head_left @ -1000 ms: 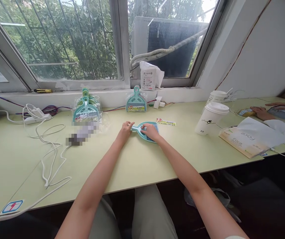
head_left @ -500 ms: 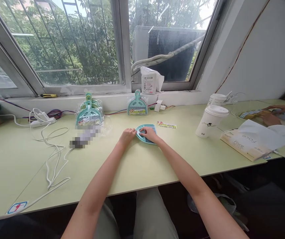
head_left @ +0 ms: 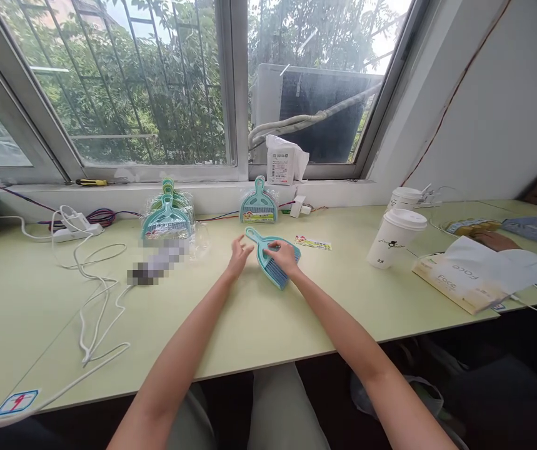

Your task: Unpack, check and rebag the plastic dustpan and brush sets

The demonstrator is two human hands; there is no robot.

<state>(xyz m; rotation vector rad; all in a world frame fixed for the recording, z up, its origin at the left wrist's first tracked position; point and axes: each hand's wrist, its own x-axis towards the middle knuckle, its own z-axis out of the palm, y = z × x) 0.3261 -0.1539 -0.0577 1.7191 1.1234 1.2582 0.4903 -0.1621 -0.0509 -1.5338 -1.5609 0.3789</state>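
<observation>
A small teal dustpan with a blue-bristled hand brush (head_left: 276,273) nested in it is tilted over the table, its handle pointing up and left. My right hand (head_left: 283,255) grips the set across its middle, thumb and fingers on the dustpan and brush, hiding part of both. Just left of the handle is my left hand (head_left: 239,255), open, its fingers apart and off the set. A printed label strip (head_left: 314,243) lies on the table to the right of the set.
Wrapped dustpan sets (head_left: 167,219) stand at the back left, another set (head_left: 259,203) against the wall. White cups (head_left: 396,237) and a tissue pack (head_left: 456,275) are on the right. Cables (head_left: 94,312) and a power strip (head_left: 77,230) lie left. A co-worker's hand (head_left: 491,240) shows far right.
The dustpan set has turned, so its handle now points up and left and shows. My left hand has let go of the handle end and opened. My right hand still holds the set.
</observation>
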